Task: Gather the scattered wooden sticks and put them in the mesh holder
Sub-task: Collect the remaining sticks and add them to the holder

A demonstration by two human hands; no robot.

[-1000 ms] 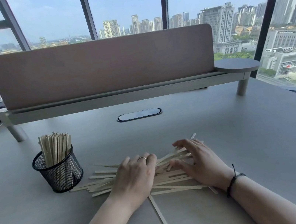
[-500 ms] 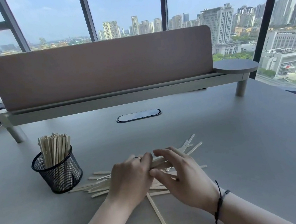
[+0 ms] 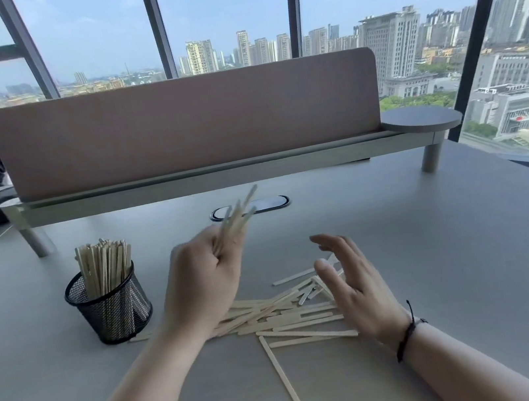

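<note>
Your left hand (image 3: 204, 279) grips bunch of thin pale wooden sticks (image 3: 236, 217); right hand (image 3: 352, 285) open, empty. Tip bunch upright, drop into black round mesh holder (image 3: 109, 303) at nine o'clock.

Head camera looks forward, down (close) at desk (image 3: 441, 276).

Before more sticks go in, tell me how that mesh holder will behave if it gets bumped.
The mesh holder looks light, being thin open wire, so a knock would probably slide it. The sticks in it rise well above the rim and lean, so it may tip. It seems rigid rather than floppy.
</note>
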